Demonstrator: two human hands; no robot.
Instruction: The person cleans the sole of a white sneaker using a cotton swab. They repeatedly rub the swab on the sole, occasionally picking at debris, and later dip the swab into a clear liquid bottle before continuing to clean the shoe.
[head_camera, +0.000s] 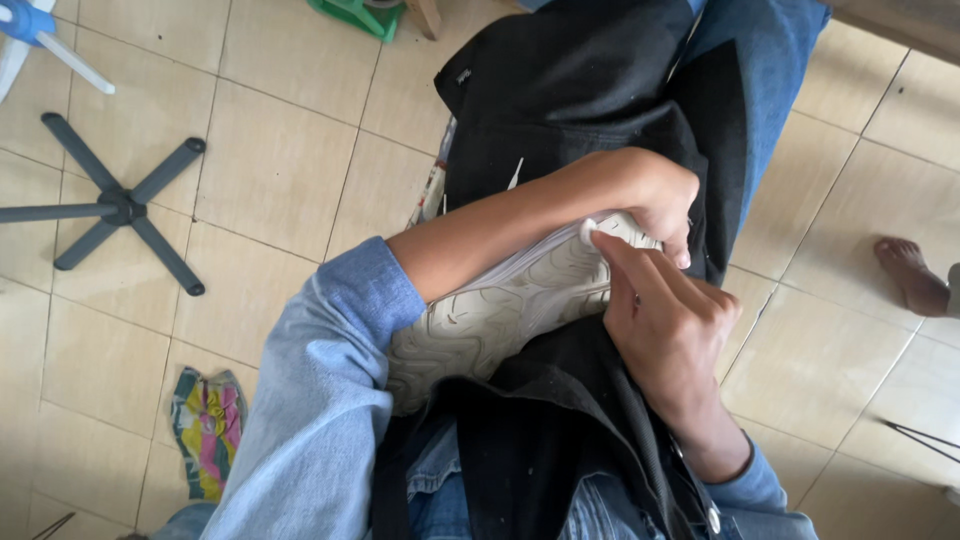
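**Both hands at the toe of the upturned shoe**

Your right hand is pinching the white sole's edge with curled fingers; your left hand is gripping the same end from above. The shoe is lying sole-up on the black apron across your lap, its long axis running from your hands toward your left elbow. Its upper is hidden beneath
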